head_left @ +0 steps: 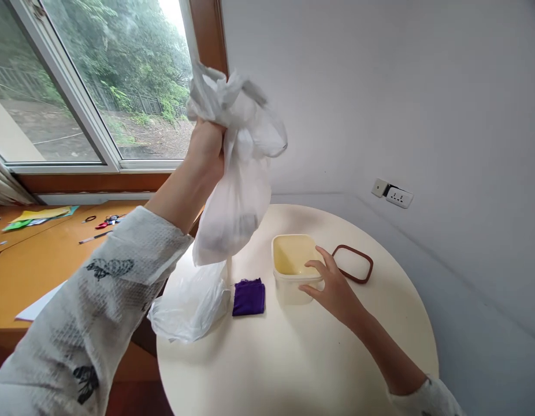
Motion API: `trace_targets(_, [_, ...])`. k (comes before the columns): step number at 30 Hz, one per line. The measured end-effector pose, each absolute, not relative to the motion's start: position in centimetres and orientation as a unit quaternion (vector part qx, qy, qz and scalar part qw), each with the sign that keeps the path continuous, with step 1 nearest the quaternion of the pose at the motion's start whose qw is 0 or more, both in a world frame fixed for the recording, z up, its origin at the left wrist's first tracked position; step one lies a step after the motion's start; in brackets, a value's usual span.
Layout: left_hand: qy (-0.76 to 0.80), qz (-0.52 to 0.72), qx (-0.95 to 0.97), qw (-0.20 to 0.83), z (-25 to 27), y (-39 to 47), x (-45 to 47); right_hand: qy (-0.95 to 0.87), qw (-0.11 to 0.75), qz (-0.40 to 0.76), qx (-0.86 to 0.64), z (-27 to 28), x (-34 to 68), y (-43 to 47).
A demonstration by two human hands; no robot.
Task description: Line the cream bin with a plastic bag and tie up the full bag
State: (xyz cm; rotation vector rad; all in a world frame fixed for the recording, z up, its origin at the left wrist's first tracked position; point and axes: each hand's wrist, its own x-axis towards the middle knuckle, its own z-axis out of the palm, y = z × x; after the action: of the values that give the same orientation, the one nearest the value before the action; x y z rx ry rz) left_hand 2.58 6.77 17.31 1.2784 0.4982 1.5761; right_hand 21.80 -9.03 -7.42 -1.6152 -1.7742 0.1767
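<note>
My left hand (209, 147) is closed around the neck of a white plastic bag (235, 208), raised above the table. The bag bulges at the bottom, and its contents show only faintly. Low on the right, my right hand (332, 286) is at the near right corner of a cream plastic container (293, 286). Its thumb and fingers are spread apart; whether they touch the rim I cannot tell. The container has no lid on it. A folded purple cloth (249, 297) lies to the container's left, beside another white plastic bag (192, 303).
A brown-rimmed lid (354, 264) lies right of the container on the round cream table (293, 358). An orange desk (46, 260) on the left bears papers, a pen and small items. Behind are a window (120, 86) and a wall socket (398, 197).
</note>
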Motion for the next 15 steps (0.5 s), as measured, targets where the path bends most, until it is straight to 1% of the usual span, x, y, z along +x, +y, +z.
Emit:
trace_targets(5, [0.217, 0.660, 0.496, 0.520, 15.4, 6.2, 0.9, -0.686, 0.371, 0.065, -0.622, -8.0, 21.6, -5.1])
trace_targets(12, [0.213, 0.644, 0.486, 0.551, 13.8, 4.8, -0.5, -0.689, 0.389, 0.091, -0.604, -8.5, 20.2, 2.0])
trace_targets(15, [0.244, 0.636, 0.459, 0.570, 13.0, 4.0, -0.5, -0.695, 0.394, 0.108, -0.591, -8.6, 19.5, 4.6])
